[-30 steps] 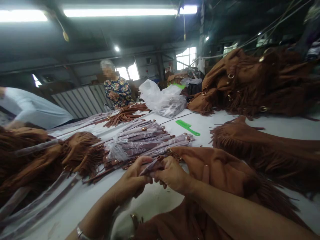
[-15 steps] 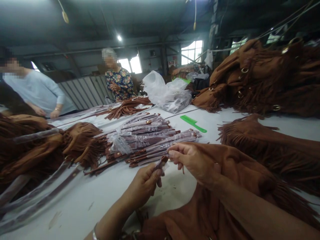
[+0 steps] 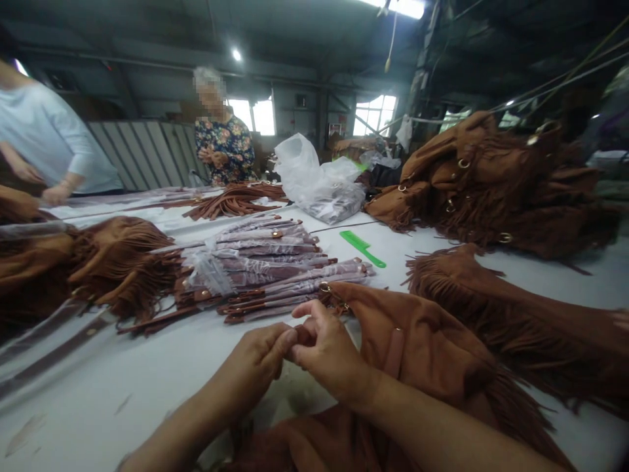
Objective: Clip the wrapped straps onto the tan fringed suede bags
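My left hand (image 3: pixel 265 359) and my right hand (image 3: pixel 328 351) meet in front of me, fingertips touching above the white table (image 3: pixel 162 393). The left fingers are closed on a brown leather strap end, seen there a moment ago and now hidden by the fingers. My right thumb and fingers are bent in a pinch against the left fingertips; what lies in them is hidden. Under and beside my right forearm spreads a brown fringed bag (image 3: pixel 432 347) with a metal ring. Just beyond both hands lies a bundle of plastic-wrapped straps (image 3: pixel 260 262).
A green comb (image 3: pixel 362 249) lies past the straps, near a white plastic bag (image 3: pixel 319 180). Brown fringed bags (image 3: pixel 472 177) are heaped at right, with another fringed piece (image 3: pixel 506 308) nearer. More fringed bags (image 3: pixel 122 255) lie left. Two people (image 3: pixel 223 147) stand across the table.
My hands have come together, so the strap end is covered. The right fingers have moved left onto the left fingertips. The view has shifted, and the surroundings sit differently in it.
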Available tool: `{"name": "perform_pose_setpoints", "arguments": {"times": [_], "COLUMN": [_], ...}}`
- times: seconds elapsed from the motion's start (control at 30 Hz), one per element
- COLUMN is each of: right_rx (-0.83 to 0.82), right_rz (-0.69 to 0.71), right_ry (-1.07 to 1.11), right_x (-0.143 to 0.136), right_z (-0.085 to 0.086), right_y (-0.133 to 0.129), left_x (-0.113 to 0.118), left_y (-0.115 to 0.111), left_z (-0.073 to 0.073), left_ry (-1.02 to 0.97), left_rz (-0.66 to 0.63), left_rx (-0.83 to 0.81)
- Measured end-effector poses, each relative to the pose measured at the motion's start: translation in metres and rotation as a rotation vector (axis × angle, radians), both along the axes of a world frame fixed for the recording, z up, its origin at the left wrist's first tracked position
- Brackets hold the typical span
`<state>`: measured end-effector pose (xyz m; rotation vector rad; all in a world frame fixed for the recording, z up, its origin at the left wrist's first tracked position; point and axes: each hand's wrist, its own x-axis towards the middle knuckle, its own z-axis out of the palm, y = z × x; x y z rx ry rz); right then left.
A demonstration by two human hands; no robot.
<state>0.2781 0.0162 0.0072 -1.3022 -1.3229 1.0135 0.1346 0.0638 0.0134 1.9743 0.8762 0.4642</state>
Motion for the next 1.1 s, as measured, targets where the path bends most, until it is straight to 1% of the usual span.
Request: {"name": "perform_pose_setpoints", "arguments": {"times": [0.03, 0.1, 0.13, 0.17, 0.23, 0.27, 0.3, 0.37, 0.43, 0.47, 0.53, 0.6, 0.67, 0.7, 0.77, 0.83, 0.9, 0.97, 1.0, 1.1], "right_rx": [-0.021, -0.057, -0.041, 0.001, 0.109, 0.136, 0.119, -0.009, -0.103, -0.113, -0.080, -0.046, -0.031, -0.029, -0.023, 0.017, 0.064, 0.090, 0.091, 0.048], "right_rz": [0.036, 0.118, 0.103, 0.040, -0.181, -0.270, -0.298, -0.229, -0.145, -0.126, -0.133, -0.162, -0.169, -0.164, -0.122, -0.027, 0.092, 0.203, 0.251, 0.368], "right_ry": [-0.109, -0.357, -0.492, -0.634, -0.928, -1.065, -1.185, -1.331, -1.368, -1.371, -1.368, -1.351, -1.316, -1.300, -1.219, -1.044, -0.816, -0.633, -0.560, -0.334], "right_x": [0.005, 0.020, 0.031, 0.042, 0.065, 0.074, 0.081, 0.090, 0.092, 0.091, 0.089, 0.088, 0.089, 0.089, 0.085, 0.076, 0.061, 0.044, 0.035, 0.009], "right_z": [0.004, 0.015, 0.022, 0.028, 0.037, 0.039, 0.039, 0.035, 0.030, 0.028, 0.029, 0.036, 0.048, 0.056, 0.072, 0.086, 0.095, 0.094, 0.090, 0.068], "right_y": [-0.001, -0.001, 0.000, 0.002, 0.011, 0.017, 0.024, 0.039, 0.051, 0.055, 0.059, 0.056, 0.049, 0.044, 0.033, 0.021, 0.012, 0.007, 0.006, 0.011], "left_x": [0.002, 0.006, 0.006, 0.007, 0.006, 0.006, 0.006, 0.004, 0.003, 0.002, 0.001, -0.001, -0.003, -0.004, -0.010, -0.020, -0.033, -0.047, -0.054, -0.074], "left_y": [-0.001, -0.001, -0.001, 0.000, 0.000, -0.001, -0.002, -0.004, -0.005, -0.005, -0.003, 0.000, 0.004, 0.006, 0.010, 0.013, 0.016, 0.016, 0.016, 0.011], "left_z": [-0.005, -0.014, -0.018, -0.022, -0.025, -0.025, -0.024, -0.020, -0.016, -0.015, -0.015, -0.014, -0.011, -0.007, 0.005, 0.019, 0.031, 0.036, 0.036, 0.024], "left_ry": [0.024, 0.072, 0.106, 0.147, 0.237, 0.283, 0.323, 0.376, 0.399, 0.404, 0.402, 0.357, 0.246, 0.170, 0.019, -0.122, -0.242, -0.336, -0.367, -0.440], "left_rz": [0.004, 0.006, 0.013, 0.022, 0.008, -0.020, -0.051, -0.099, -0.113, -0.109, -0.092, -0.070, -0.057, -0.068, -0.120, -0.171, -0.142, -0.050, -0.002, 0.095], "left_rx": [0.086, 0.191, 0.218, 0.238, 0.270, 0.287, 0.305, 0.337, 0.362, 0.375, 0.397, 0.405, 0.375, 0.324, 0.145, -0.062, -0.188, -0.253, -0.285, -0.368]}}
